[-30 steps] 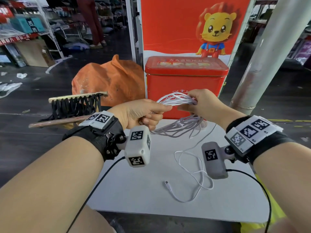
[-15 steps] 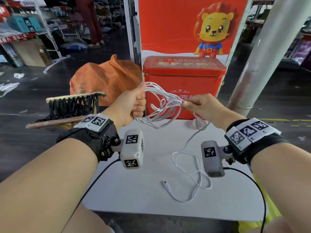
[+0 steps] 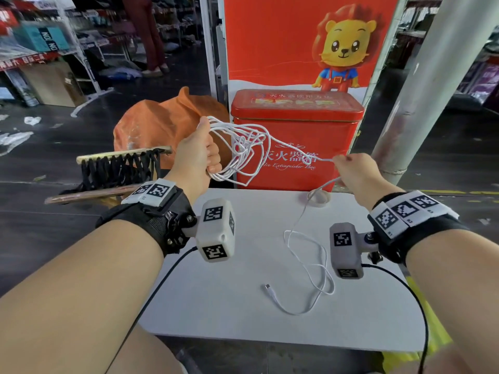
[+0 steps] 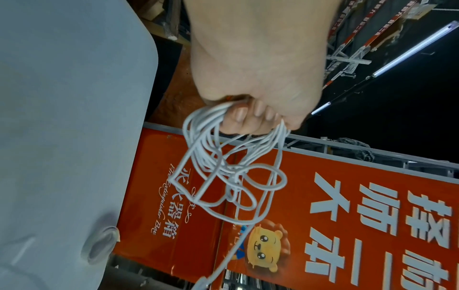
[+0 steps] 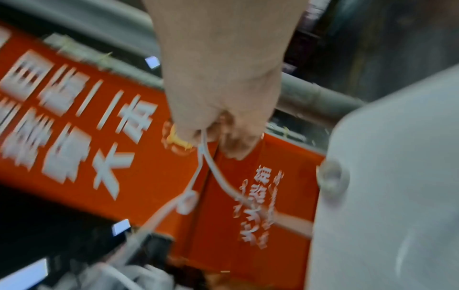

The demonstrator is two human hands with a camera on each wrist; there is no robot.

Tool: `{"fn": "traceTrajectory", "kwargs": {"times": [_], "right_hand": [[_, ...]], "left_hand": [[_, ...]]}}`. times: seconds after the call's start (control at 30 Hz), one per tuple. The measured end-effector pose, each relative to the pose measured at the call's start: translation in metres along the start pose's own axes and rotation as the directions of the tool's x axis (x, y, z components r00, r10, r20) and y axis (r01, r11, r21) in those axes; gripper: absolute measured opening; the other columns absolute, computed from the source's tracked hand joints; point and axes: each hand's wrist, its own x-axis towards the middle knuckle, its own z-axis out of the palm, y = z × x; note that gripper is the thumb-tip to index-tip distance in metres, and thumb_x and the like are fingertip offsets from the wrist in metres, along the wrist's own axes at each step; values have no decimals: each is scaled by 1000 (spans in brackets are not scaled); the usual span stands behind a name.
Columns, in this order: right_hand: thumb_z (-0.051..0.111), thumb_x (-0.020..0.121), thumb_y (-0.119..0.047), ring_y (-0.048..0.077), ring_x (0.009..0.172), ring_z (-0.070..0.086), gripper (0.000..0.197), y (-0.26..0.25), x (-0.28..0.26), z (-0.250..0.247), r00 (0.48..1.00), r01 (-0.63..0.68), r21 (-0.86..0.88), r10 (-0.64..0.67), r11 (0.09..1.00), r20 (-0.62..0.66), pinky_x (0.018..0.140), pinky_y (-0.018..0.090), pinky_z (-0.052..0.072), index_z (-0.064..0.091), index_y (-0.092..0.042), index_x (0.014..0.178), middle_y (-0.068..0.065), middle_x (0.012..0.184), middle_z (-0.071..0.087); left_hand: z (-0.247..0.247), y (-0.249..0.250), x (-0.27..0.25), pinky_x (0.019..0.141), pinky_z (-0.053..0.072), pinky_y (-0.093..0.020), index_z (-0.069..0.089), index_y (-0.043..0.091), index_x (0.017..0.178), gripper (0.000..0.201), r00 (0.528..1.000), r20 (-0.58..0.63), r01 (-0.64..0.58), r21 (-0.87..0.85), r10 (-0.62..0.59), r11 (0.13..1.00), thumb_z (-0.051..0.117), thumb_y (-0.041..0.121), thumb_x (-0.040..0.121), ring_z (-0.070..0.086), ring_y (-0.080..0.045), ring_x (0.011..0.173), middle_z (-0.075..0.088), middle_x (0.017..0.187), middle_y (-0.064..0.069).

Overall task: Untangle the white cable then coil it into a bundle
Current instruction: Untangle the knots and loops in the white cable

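Left hand [image 3: 198, 152] fisted around white cable [image 3: 243, 149] loops, right hand [image 3: 353, 171] pinching one strand.

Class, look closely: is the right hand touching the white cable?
Touching. The right wrist view shows the right hand pinching the white cable between thumb and fingers.

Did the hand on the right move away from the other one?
Yes. The right hand pulled rightward, off the front of the red box toward the grey pillar, stretching the white cable from the left hand.
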Motion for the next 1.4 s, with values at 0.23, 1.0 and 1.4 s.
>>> {"fn": "traceTrajectory", "kwargs": {"times": [0.23, 1.0, 1.4], "right_hand": [[57, 90, -10, 20, 99, 68, 11, -37, -13, -3, 981, -37, 950, -169, 309, 93, 88, 30, 53, 58, -3, 98, 9, 97, 72], [41, 90, -62, 22, 83, 67, 65, -27, -27, 21, 900, 7, 176, -83, 984, 428, 84, 30, 51, 71, -6, 77, 7, 83, 74], [51, 90, -51, 17, 54, 59, 44, -32, -26, 22, 975, -21, 338, -56, 941, 217, 55, 25, 54, 59, -9, 79, 8, 67, 63]], "left_hand": [[-10, -26, 14, 32, 17, -13, 34, 20, 59, 46, 988, -115, 121, 124, -107, 985, 47, 42, 97, 21, -6, 27, 26, 46, 5], [6, 6, -10, 35, 19, -20, 30, 21, 55, 51, 998, 50, -25, -46, 28, 999, 47, 45, 97, 19, -7, 35, 24, 44, 7], [6, 0, -10, 36, 20, -20, 27, 21, 56, 50, 996, 86, -23, 58, 18, 998, 45, 45, 97, 19, -7, 36, 22, 45, 6]]}}
